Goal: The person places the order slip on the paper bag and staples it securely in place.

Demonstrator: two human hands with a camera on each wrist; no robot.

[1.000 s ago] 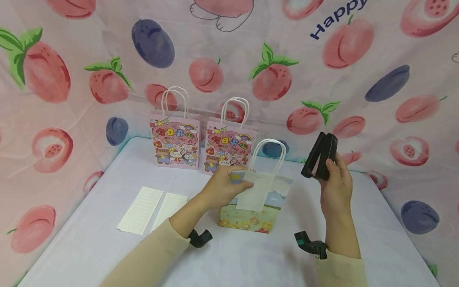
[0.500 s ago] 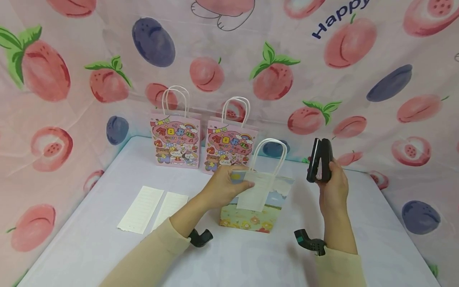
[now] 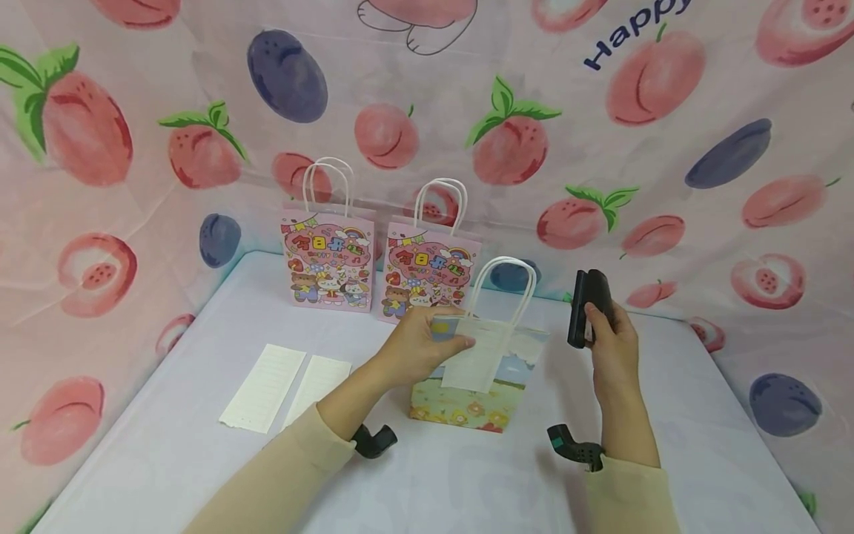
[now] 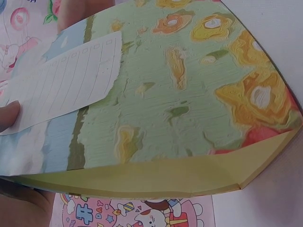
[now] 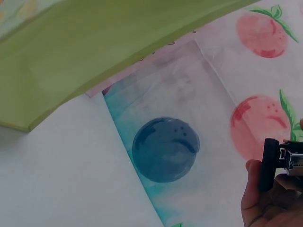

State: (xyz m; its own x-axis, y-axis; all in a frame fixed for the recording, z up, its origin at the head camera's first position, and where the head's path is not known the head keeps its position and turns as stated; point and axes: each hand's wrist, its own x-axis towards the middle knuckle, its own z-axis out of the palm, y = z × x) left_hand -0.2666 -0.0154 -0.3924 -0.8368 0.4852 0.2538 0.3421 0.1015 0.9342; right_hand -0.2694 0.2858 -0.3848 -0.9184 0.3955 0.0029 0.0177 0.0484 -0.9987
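My left hand (image 3: 419, 347) pinches a lined white paper slip (image 3: 471, 367) against the upper front of a paper gift bag (image 3: 460, 411) with a flower-meadow print, thumb in front. White handles rise from the bag's top. In the left wrist view, the slip (image 4: 80, 80) lies over the sky-and-grass print, its torn end towards the flowers. To the right of the bag, my right hand (image 3: 615, 363) grips a black stapler (image 3: 579, 305), held up off the table and apart from the bag. Part of the stapler (image 5: 270, 163) shows at the right wrist view's edge.
Two pink cartoon gift bags, one at left (image 3: 328, 259) and one (image 3: 430, 259) partly behind my left hand, stand at the back. Two more paper slips (image 3: 263, 389) lie on the white table (image 3: 427, 489), left of my hand. A fruit-print cloth (image 3: 427, 96) hangs behind.
My right hand has brought the stapler a little left and down and turned it more upright; its side gap shows less now. The left hand, slip and bag hold still.
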